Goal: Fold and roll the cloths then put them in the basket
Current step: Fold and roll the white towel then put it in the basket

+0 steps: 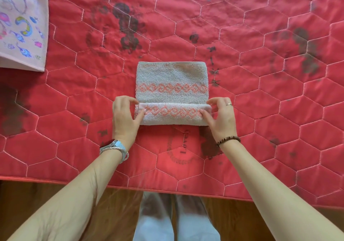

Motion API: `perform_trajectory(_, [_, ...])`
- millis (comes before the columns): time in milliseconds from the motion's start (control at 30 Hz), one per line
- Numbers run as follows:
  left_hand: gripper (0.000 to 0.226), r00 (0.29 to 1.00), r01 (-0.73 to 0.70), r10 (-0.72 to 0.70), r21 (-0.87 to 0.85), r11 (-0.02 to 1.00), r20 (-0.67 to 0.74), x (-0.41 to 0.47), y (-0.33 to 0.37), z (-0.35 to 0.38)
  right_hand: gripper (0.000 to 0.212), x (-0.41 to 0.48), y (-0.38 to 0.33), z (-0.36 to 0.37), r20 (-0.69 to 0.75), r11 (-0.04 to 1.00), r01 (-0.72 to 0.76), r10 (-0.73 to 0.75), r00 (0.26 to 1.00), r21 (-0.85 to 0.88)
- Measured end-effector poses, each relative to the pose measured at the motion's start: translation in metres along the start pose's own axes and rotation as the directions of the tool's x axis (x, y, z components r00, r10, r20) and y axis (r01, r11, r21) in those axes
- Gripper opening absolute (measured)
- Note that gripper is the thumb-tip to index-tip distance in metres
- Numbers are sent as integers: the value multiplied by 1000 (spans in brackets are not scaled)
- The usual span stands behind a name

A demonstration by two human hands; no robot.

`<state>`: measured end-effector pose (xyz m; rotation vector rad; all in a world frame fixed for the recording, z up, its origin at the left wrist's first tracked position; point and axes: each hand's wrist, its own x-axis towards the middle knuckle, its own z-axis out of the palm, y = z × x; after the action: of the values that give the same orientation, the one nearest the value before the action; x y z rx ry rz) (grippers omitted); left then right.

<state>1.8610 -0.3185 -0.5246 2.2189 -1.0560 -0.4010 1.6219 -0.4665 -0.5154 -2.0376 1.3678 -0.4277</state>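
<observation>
White towel (171, 79) with orange diamond bands lies flat at centre of red quilted mat (260, 110), its near edge turned up into a short roll. Left hand (123, 118) pinches the roll's left end, fingers curled. Right hand (220, 119) pinches the right end likewise. Pink cloth (22, 27) on mat's far left corner.

Far side: bare red quilt (186, 27) beyond the towel (171, 80), free passage.
Far left: pink printed cloth (22, 27) covers the corner.
Roll ends: left hand (124, 118) and right hand (219, 118) block both.
</observation>
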Motion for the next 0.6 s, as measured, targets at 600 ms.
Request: perform_trajectory(600, [77,902,-271,228,70,960,366,-9,-10,-4,64,-13,15,-6,209,983,180,-170,963,-26])
